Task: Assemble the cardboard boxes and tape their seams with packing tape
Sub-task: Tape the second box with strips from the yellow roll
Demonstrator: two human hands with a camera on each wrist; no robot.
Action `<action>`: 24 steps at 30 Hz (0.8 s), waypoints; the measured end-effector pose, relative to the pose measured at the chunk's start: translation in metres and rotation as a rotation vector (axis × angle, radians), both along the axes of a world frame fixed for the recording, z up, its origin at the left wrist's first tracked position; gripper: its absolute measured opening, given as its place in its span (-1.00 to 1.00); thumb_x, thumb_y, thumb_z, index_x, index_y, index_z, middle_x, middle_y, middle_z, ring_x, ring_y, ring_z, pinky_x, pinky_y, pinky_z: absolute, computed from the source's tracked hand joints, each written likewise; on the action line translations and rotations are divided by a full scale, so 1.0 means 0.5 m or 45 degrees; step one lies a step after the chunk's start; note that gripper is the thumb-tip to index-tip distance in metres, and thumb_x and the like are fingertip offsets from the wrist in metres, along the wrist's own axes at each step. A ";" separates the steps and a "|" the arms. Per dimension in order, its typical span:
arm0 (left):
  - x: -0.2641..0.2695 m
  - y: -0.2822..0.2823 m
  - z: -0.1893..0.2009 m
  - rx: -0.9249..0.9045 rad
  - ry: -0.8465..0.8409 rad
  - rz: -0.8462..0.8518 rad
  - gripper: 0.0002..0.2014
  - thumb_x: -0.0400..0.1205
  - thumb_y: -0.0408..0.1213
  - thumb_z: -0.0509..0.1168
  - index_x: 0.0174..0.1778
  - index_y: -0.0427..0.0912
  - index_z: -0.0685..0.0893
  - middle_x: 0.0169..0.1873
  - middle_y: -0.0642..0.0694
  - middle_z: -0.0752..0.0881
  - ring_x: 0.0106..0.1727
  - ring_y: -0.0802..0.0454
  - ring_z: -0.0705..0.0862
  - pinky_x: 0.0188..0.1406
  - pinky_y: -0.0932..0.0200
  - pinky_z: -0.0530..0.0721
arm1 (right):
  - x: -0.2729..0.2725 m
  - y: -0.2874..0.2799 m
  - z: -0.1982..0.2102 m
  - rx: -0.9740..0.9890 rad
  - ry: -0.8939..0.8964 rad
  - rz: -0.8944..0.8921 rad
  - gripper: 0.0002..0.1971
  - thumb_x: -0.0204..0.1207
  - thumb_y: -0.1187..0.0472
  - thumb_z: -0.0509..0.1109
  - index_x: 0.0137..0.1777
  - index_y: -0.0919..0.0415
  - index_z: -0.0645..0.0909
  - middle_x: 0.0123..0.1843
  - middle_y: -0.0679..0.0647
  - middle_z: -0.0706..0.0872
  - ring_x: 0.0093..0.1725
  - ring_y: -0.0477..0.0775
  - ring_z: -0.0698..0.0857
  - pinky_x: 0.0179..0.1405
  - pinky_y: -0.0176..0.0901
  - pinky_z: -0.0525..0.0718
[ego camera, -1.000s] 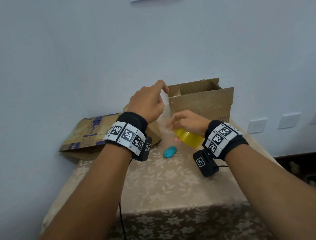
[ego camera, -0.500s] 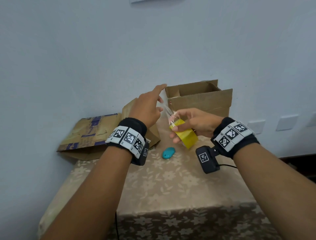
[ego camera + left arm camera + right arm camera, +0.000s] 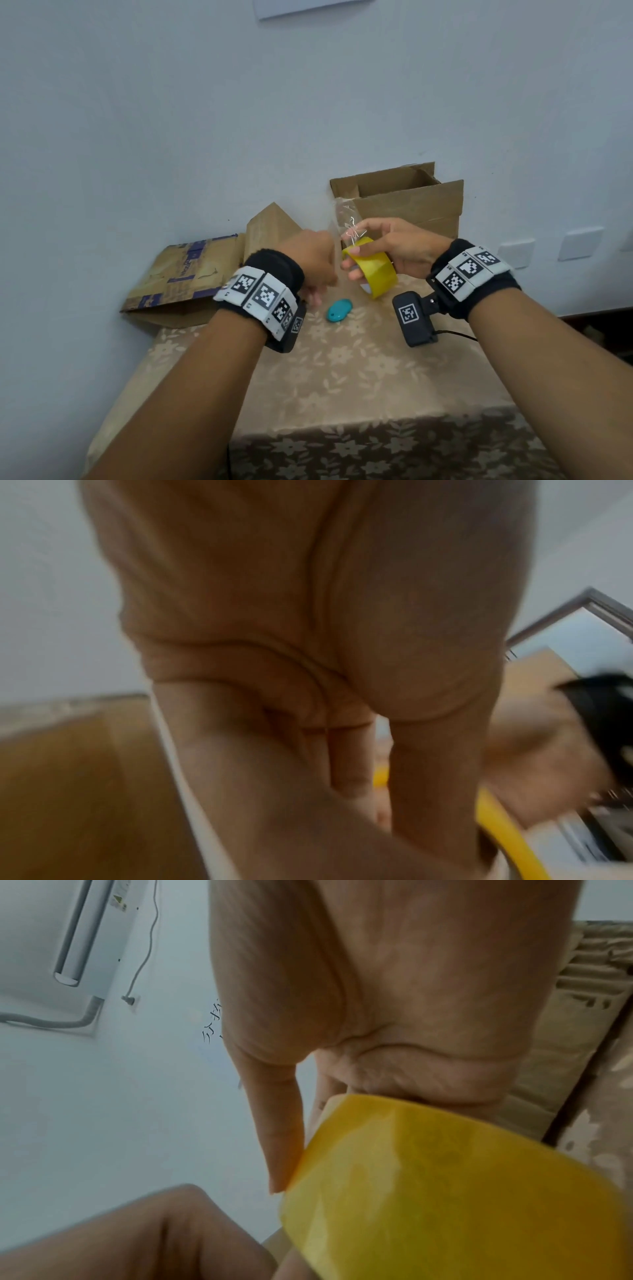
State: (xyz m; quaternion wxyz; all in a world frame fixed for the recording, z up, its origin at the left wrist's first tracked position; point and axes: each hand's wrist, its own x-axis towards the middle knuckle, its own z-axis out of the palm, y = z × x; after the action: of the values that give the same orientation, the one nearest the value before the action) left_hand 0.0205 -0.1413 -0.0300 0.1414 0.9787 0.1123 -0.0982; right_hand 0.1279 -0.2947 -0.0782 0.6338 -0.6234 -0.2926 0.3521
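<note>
My right hand [image 3: 356, 255] grips a yellow roll of packing tape [image 3: 373, 270] above the table; the right wrist view shows the roll [image 3: 445, 1191] under the thumb [image 3: 281, 1137]. A clear strip of tape [image 3: 346, 214] runs from the roll up to the front left corner of the open cardboard box [image 3: 411, 205] by the wall. My left hand [image 3: 317, 270] hangs just left of the roll, its fingers pointing down and holding nothing. A small blue object [image 3: 339, 310] lies on the cloth below both hands.
A flattened printed carton [image 3: 185, 270] lies at the table's back left, with a folded brown piece [image 3: 270, 226] leaning behind my left hand. The floral tablecloth [image 3: 342, 377] drops off at the near edge. Wall sockets [image 3: 515, 251] sit to the right.
My left hand has left the box's corner and dropped toward the blue object. The right hand has pulled the roll back a little, with the strip still stretched to the box.
</note>
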 end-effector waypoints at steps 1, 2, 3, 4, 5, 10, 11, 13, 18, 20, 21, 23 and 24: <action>0.002 -0.007 -0.010 0.038 0.045 -0.022 -0.81 0.69 -0.29 0.45 -0.07 -0.40 0.79 -0.40 -0.22 0.84 -0.27 -0.17 0.88 -0.07 -0.07 0.89 | -0.002 0.000 0.002 0.011 0.004 -0.008 -0.76 0.65 0.46 0.43 0.26 0.24 0.64 0.08 0.49 0.79 -0.16 0.35 0.84 -0.15 0.18 0.85; 0.005 -0.012 -0.021 0.078 0.075 -0.043 -0.79 0.67 -0.26 0.49 -0.10 -0.38 0.78 -0.39 -0.20 0.84 -0.25 -0.18 0.88 -0.03 -0.09 0.88 | -0.003 0.000 0.005 0.019 0.008 -0.017 -0.75 0.65 0.47 0.43 0.26 0.25 0.63 0.07 0.49 0.79 -0.17 0.35 0.84 -0.16 0.17 0.85; 0.007 -0.017 -0.029 0.114 0.102 -0.061 -0.77 0.65 -0.22 0.52 -0.15 -0.35 0.76 -0.40 -0.17 0.83 -0.27 -0.17 0.87 -0.01 -0.09 0.87 | -0.004 0.000 0.007 0.027 0.011 -0.028 -0.75 0.64 0.47 0.44 0.26 0.24 0.63 0.07 0.49 0.79 -0.17 0.34 0.85 -0.16 0.16 0.86; 0.010 -0.022 -0.037 0.144 0.131 -0.076 -0.74 0.63 -0.18 0.54 -0.22 -0.31 0.72 -0.37 -0.18 0.84 -0.30 -0.14 0.84 0.01 -0.07 0.87 | -0.004 -0.001 0.008 0.034 0.010 -0.039 -0.75 0.64 0.48 0.44 0.25 0.24 0.62 0.06 0.48 0.80 -0.16 0.34 0.86 -0.15 0.16 0.86; 0.012 -0.026 -0.046 0.180 0.165 -0.088 -0.70 0.61 -0.13 0.56 -0.26 -0.26 0.68 -0.31 -0.19 0.86 -0.31 -0.11 0.80 0.02 -0.06 0.86 | -0.003 -0.001 0.009 0.041 0.005 -0.045 -0.74 0.63 0.48 0.44 0.25 0.23 0.62 0.07 0.47 0.81 -0.14 0.35 0.86 -0.13 0.17 0.86; 0.020 -0.029 -0.071 0.394 0.220 -0.116 -0.63 0.50 0.01 0.63 -0.32 -0.18 0.68 -0.32 -0.08 0.85 -0.39 0.03 0.70 -0.01 0.00 0.85 | 0.004 -0.001 0.004 0.063 -0.014 -0.055 -0.66 0.62 0.53 0.41 0.31 0.22 0.62 0.15 0.50 0.80 -0.01 0.35 0.86 0.03 0.20 0.85; 0.020 -0.030 -0.070 0.383 0.225 -0.110 -0.67 0.54 -0.06 0.60 -0.32 -0.19 0.68 -0.34 -0.08 0.82 -0.42 0.04 0.68 0.00 0.00 0.85 | 0.004 0.001 0.003 0.072 -0.017 -0.058 -0.66 0.62 0.54 0.41 0.31 0.22 0.62 0.15 0.50 0.80 -0.02 0.33 0.86 0.06 0.19 0.86; 0.015 -0.037 -0.058 0.379 0.160 -0.114 -0.68 0.66 -0.17 0.44 -0.37 -0.16 0.57 -0.39 -0.07 0.71 -0.39 0.00 0.65 -0.06 0.02 0.82 | 0.005 0.003 0.002 0.085 -0.032 -0.065 -0.64 0.61 0.56 0.40 0.32 0.23 0.61 0.14 0.49 0.81 -0.03 0.29 0.86 0.11 0.18 0.84; 0.016 -0.015 -0.023 0.326 0.039 -0.070 -0.73 0.78 -0.26 0.16 -0.21 -0.23 0.61 -0.23 -0.18 0.78 -0.25 -0.11 0.72 -0.07 0.03 0.78 | 0.005 0.006 0.004 0.080 -0.052 -0.097 -0.62 0.62 0.55 0.40 0.35 0.20 0.60 0.12 0.43 0.83 -0.02 0.27 0.85 0.19 0.22 0.80; 0.016 0.004 -0.008 0.272 -0.017 -0.001 -0.78 0.75 -0.32 0.15 0.08 -0.33 0.69 -0.15 -0.23 0.79 -0.21 -0.14 0.74 -0.19 0.03 0.77 | 0.005 0.005 0.007 0.080 -0.054 -0.109 -0.60 0.61 0.54 0.41 0.38 0.21 0.60 0.14 0.43 0.82 0.00 0.30 0.83 0.28 0.30 0.75; 0.016 0.011 0.001 0.264 -0.070 0.026 -0.75 0.76 -0.32 0.15 0.18 -0.33 0.68 -0.17 -0.18 0.73 -0.24 -0.09 0.68 -0.33 0.11 0.65 | 0.005 0.006 0.007 0.085 -0.051 -0.115 -0.58 0.61 0.54 0.42 0.42 0.23 0.59 0.15 0.44 0.82 0.01 0.32 0.82 0.31 0.34 0.73; 0.016 0.026 0.012 0.248 -0.202 0.070 -0.74 0.80 -0.25 0.12 0.26 -0.25 0.64 -0.20 -0.09 0.60 -0.25 0.01 0.55 -0.44 0.22 0.38 | 0.005 0.008 0.009 0.098 -0.036 -0.121 -0.54 0.61 0.54 0.42 0.48 0.27 0.54 0.15 0.45 0.81 0.00 0.34 0.82 0.32 0.37 0.72; 0.017 0.031 0.015 0.190 -0.271 0.109 -0.74 0.81 -0.21 0.10 0.27 -0.21 0.62 -0.19 -0.08 0.58 -0.23 0.02 0.53 -0.43 0.22 0.34 | 0.004 0.010 0.010 0.104 -0.032 -0.120 -0.53 0.61 0.54 0.42 0.50 0.28 0.52 0.15 0.45 0.81 -0.01 0.33 0.83 0.30 0.36 0.73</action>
State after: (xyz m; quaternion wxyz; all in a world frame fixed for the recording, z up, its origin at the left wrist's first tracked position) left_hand 0.0290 -0.1259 -0.0225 0.0833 0.9856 0.1454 0.0211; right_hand 0.1299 -0.2899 -0.0730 0.6711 -0.6144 -0.2849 0.3016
